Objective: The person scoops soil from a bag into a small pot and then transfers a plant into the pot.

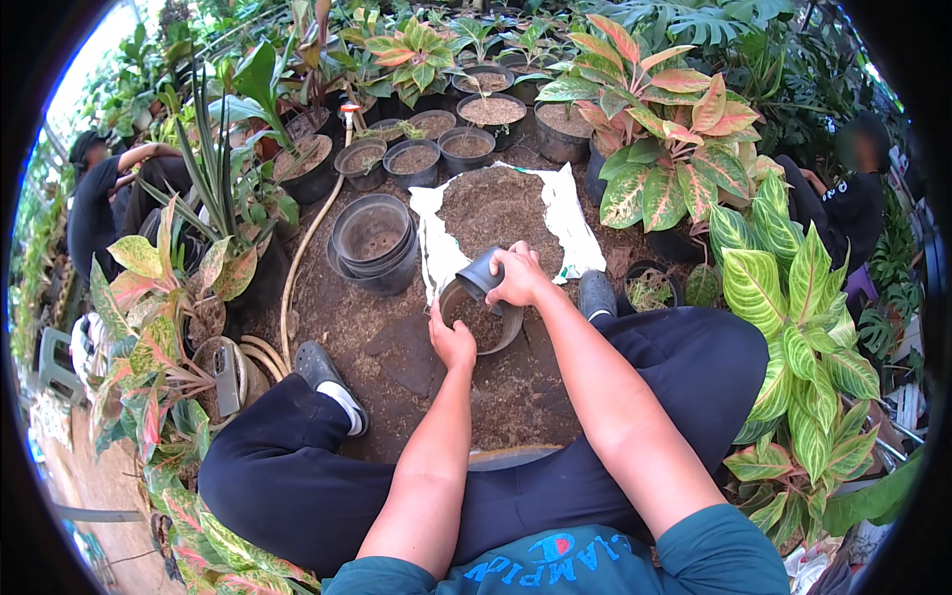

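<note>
My right hand (520, 275) grips a small dark plastic pot (478, 276), tipped over the mouth of a larger plant pot (513, 329). Dark soil (474, 315) shows inside the larger pot, which stands on the ground between my feet. At that pot's left side, my left hand (453, 341) is closed around its rim and wall. Just beyond both hands lies an opened white sack (567, 213) full of brown soil mix (493, 206). The inside of the small pot is hidden from me.
Stacked empty black pots (375, 238) stand left of the sack. A pale hose (300, 260) runs along the ground beside them. Several soil-filled pots (413, 161) line the back. Leafy plants (793, 317) crowd both sides. Two people sit at the far left (99, 208) and far right (853, 203).
</note>
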### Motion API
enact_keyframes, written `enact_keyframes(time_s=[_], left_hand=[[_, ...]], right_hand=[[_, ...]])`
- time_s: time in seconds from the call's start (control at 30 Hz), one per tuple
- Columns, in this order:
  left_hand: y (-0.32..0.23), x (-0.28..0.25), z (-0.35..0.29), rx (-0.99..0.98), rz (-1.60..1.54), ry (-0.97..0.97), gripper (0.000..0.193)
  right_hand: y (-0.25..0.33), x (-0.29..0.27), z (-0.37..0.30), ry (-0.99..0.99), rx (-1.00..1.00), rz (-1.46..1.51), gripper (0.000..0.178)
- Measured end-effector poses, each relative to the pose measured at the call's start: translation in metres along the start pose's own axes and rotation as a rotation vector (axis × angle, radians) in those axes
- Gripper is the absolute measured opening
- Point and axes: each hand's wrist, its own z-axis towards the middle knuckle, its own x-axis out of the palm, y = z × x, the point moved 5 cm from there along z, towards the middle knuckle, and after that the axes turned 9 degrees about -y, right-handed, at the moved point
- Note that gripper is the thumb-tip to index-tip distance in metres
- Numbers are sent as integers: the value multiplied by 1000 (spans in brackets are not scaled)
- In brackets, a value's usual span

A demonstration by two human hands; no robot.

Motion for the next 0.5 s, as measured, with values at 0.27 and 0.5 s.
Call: enact_keyframes(time_s=[0.27,0.5], left_hand=[[2,-2,0,11,-3,-5,76],[0,-3,-1,-26,2,16,75]], right_hand=[[13,-13,-4,174,167,-169,65],[-1,-6,-1,58,271,-108,69]])
